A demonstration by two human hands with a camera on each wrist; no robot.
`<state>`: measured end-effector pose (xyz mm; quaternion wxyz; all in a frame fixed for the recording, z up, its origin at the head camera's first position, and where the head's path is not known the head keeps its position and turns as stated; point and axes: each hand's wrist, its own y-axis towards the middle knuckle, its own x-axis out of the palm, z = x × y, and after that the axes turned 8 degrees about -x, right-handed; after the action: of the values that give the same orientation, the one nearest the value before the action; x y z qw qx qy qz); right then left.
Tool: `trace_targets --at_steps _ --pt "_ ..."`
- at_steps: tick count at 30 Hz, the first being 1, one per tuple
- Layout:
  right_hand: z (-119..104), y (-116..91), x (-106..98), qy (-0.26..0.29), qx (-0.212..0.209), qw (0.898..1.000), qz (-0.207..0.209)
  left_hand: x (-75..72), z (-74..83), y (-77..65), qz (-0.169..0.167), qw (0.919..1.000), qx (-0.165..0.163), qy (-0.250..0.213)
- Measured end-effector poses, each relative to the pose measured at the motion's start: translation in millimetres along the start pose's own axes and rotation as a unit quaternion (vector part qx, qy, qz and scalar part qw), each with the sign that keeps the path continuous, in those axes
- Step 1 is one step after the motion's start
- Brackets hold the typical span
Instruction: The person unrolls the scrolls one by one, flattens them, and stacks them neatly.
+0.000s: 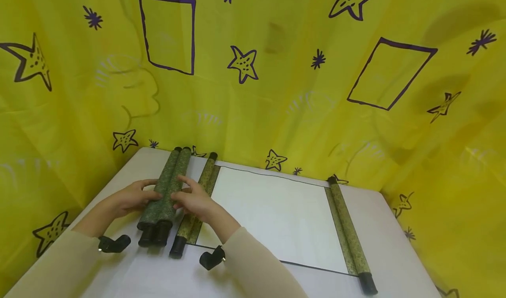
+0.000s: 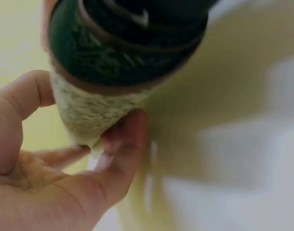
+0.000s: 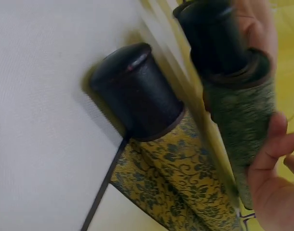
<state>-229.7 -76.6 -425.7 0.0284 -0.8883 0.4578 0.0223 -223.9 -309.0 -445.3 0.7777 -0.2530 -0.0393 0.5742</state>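
One bright yellow curtain with dark stars and rectangles [image 1: 276, 105] is surrounding a white counter [image 1: 399, 241]. There, a white-sheeted scroll with gold-and-green patterned rolled ends [image 1: 276, 214] is lying unrolled. Just left of it, a green patterned scroll wound into two parallel rolls [image 1: 163, 201] is slanting away from the person. The bare left hand [image 1: 132, 197] is gripping its left side; the bare right hand [image 1: 199, 203] is pinching its right. Black cylindrical knobs [image 1: 160, 234] are protruding from its near end.
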Motion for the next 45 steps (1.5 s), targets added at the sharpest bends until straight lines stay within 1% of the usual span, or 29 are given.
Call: trace_targets --at_steps 1,3,6,9,11,15,17,19,23,26,31,36,40,42,45 --pt "-1.5 -1.3 -0.4 -0.013 -0.008 1.0 0.007 1.0 0.8 -1.1 -0.007 0.9998 0.004 -0.02" --pt "-4.4 -4.3 -1.8 -0.028 -0.025 0.999 0.015 3.1 3.8 -4.9 -0.017 0.9991 0.016 -0.036" --pt "-8.3 -9.9 -5.3 -0.025 -0.039 0.998 0.031 8.5 12.4 -12.5 -0.028 0.9982 0.041 -0.034" --pt "-11.5 -15.4 -11.5 0.004 -0.043 0.998 0.044 17.4 23.2 -19.9 -0.032 0.9969 0.062 -0.035" --pt "-12.9 -19.3 -17.3 0.013 -0.045 0.998 0.046 24.3 30.8 -24.4 -0.035 0.9957 0.077 -0.038" --pt "-13.6 -27.3 -32.4 -0.019 -0.066 0.996 0.048 41.6 46.0 -29.1 -0.033 0.993 0.113 -0.017" --pt "-12.1 -31.4 -41.1 -0.039 -0.08 0.995 0.054 51.8 52.6 -27.2 -0.025 0.9914 0.129 0.004" --pt "-9.6 -35.7 -50.2 -0.05 -0.092 0.993 0.061 61.6 58.2 -24.0 -0.008 0.9897 0.141 0.026" --pt "-6.1 -46.0 -67.6 -0.044 -0.101 0.991 0.077 78.5 66.9 -16.0 0.008 0.9854 0.163 0.048" --pt "-4.9 -55.1 -79.6 -0.032 -0.103 0.99 0.089 91.1 73.5 -9.7 0.002 0.9845 0.171 0.039" --pt "-0.4 -70.8 -95.8 -0.016 -0.105 0.989 0.104 113.3 83.3 2.0 -0.009 0.9848 0.173 0.015" --pt "7.1 -89.0 -111.0 -0.02 -0.11 0.987 0.119 137.2 92.0 13.6 -0.025 0.9837 0.177 -0.022" --pt "12.4 -104.1 -122.9 -0.014 -0.107 0.986 0.128 157.5 96.5 21.2 -0.041 0.9827 0.176 -0.039" --pt "13.3 -111.4 -127.8 -0.004 -0.109 0.985 0.13 166.5 98.4 24.9 -0.05 0.9823 0.176 -0.043" --pt "14.3 -121.3 -134.4 0.003 -0.113 0.985 0.133 176.7 99.7 29.5 -0.046 0.9835 0.171 -0.034"
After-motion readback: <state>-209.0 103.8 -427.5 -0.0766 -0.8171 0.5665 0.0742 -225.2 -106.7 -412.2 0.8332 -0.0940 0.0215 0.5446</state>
